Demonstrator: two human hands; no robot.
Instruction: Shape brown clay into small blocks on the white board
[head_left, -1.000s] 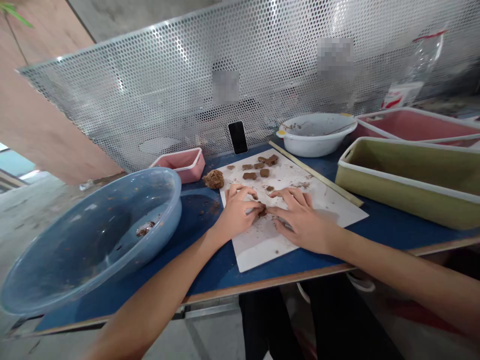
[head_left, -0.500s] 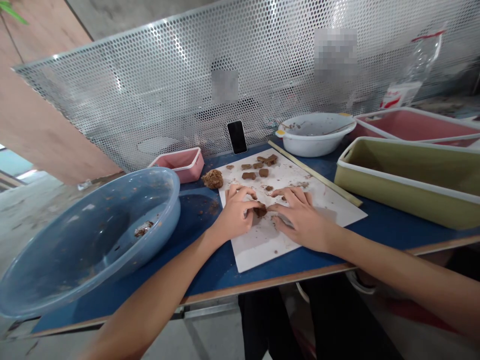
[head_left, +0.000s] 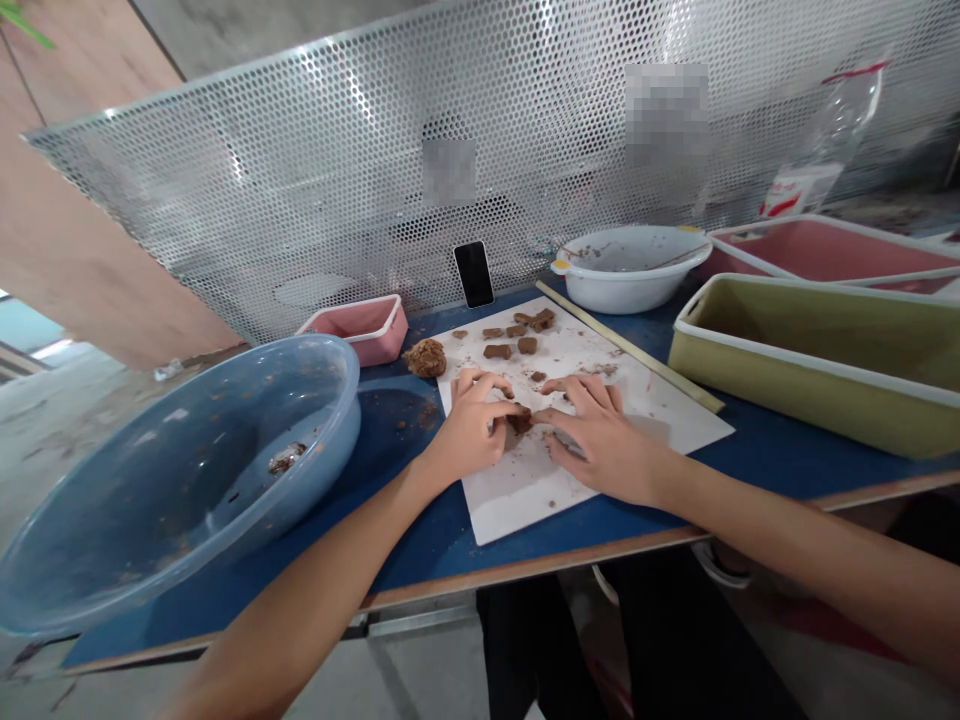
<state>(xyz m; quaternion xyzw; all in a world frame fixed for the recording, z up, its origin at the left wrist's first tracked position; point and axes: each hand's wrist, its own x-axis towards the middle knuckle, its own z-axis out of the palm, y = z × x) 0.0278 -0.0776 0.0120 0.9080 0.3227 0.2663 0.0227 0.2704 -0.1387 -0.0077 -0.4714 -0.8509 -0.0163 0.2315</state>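
A small brown clay lump [head_left: 519,420] lies on the white board [head_left: 525,505], partly covered by my fingers. My left hand [head_left: 472,425] is curled, its thumb and forefinger at the lump's left side. From the other side, the forefinger of my right hand [head_left: 596,435] touches the lump; the fingers of that hand are bent and spread apart. Further back on the board sit several shaped clay pieces [head_left: 497,351]. A rough ball of clay [head_left: 425,357] rests by the board's left edge. Crumbs are scattered round both hands.
A large blue basin [head_left: 330,480] stands tilted at the left, with a small pink tub [head_left: 394,335] behind it. A phone [head_left: 474,274] leans against the perforated metal screen [head_left: 337,200]. A wooden strip [head_left: 637,350], white basin [head_left: 622,290] and green tub [head_left: 810,375] are right.
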